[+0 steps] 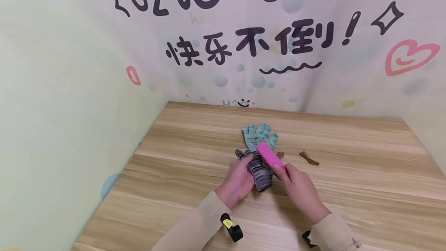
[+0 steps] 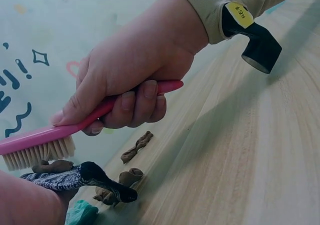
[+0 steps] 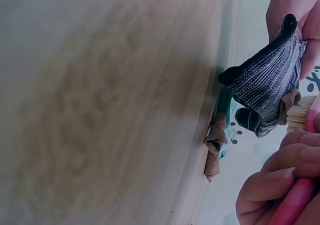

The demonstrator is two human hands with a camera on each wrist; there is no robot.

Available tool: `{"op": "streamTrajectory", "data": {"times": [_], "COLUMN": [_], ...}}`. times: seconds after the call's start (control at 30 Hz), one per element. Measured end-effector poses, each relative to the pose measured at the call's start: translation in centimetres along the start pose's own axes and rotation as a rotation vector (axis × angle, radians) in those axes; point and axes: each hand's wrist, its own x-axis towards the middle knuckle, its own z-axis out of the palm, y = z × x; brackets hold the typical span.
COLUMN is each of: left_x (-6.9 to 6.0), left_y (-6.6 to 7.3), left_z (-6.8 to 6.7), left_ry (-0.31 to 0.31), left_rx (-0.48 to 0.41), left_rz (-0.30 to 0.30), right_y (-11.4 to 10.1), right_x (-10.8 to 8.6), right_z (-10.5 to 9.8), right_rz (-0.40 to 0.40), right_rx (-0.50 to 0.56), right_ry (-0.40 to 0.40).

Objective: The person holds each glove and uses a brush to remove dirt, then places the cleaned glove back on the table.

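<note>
My left hand holds a dark grey-and-black striped knit glove above the table, its thumb over the glove's edge. In my right hand is a pink brush, gripped by its handle with the thumb along the top. Its pale bristles face down against a brown lump lying on the glove; the right wrist view shows the bristles touching that lump. Just beyond, a teal knit glove lies on the table, fingers pointing away from me, partly hidden by the brush and dark glove.
A twisted brown piece lies on the wood-grain table to the right. More brown lumps sit near the teal glove. A printed cloth wall rises behind the table, and a pale wall stands on the left.
</note>
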Motion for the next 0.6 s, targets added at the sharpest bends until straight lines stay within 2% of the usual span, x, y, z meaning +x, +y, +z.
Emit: {"op": "streamTrajectory", "data": {"times": [0.23,0.6], "left_x": [0.03,-0.03], "left_y": [0.18,0.28], "left_z": [-0.17,0.04], "left_ry": [0.01,-0.018], "left_rx": [0.013,0.005], "left_rz": [0.0,0.004], "right_y": [0.36,0.23], "right_x": [0.0,0.08], "right_z": [-0.15,-0.33], "right_rz": [0.012,0.007], "right_rx": [-0.001,0.04], "right_ry": [-0.007,-0.003]}}
